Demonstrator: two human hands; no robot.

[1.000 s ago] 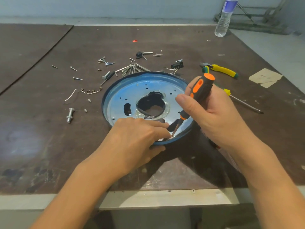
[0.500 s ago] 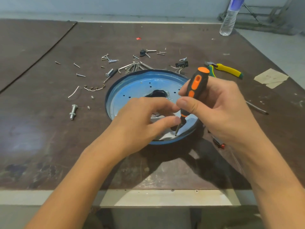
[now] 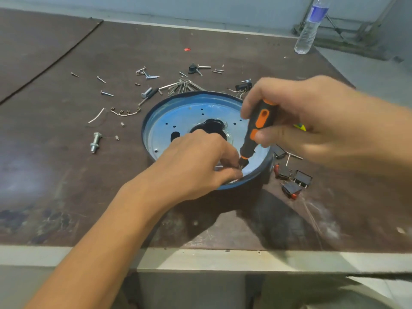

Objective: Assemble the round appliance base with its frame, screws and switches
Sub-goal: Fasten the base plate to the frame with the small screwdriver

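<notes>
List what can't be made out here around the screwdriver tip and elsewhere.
- Head view: whatever sits under the screwdriver tip on the round base is hidden by fingers of the left hand; whether they pinch anything cannot be told.
- The right hand is motion-blurred and covers most of a yellow tool.
- The water bottle has its cap cut off by the top edge.

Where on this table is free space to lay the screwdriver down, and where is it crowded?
Free: left of the large bolt, and the near strip between the round base and the table edge. Crowded: screws behind the base, switches at its right.
</notes>
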